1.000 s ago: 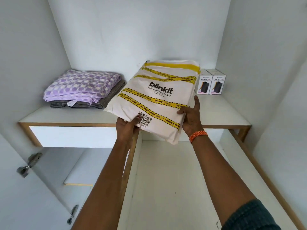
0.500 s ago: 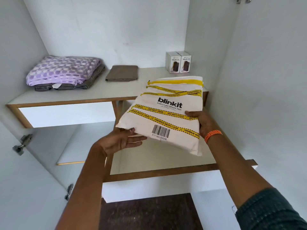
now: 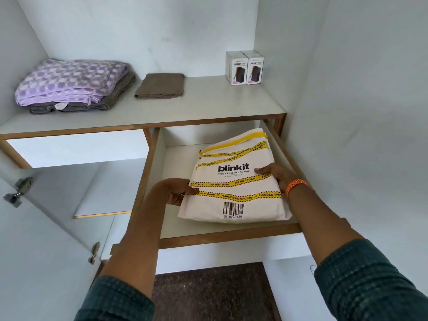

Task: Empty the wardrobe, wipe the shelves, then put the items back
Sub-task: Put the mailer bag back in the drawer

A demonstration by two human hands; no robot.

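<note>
Your left hand (image 3: 176, 190) and right hand (image 3: 276, 176) grasp the white plastic courier packet with yellow tape stripes (image 3: 234, 181) by its side edges. It sits low over the white lower shelf with wooden edging (image 3: 229, 237), on its right side.

L hand (image 3: 174, 191) + R hand (image 3: 276, 176) grip white parcel (image 3: 234, 181) by its side edges | parcel in lower compartment (image 3: 166, 228), prob resting on its floor | upper shelf (image 3: 208, 107): blankets (image 3: 69, 84), brown cloth (image 3: 161, 86), 2 boxes (image 3: 245, 67)
</note>
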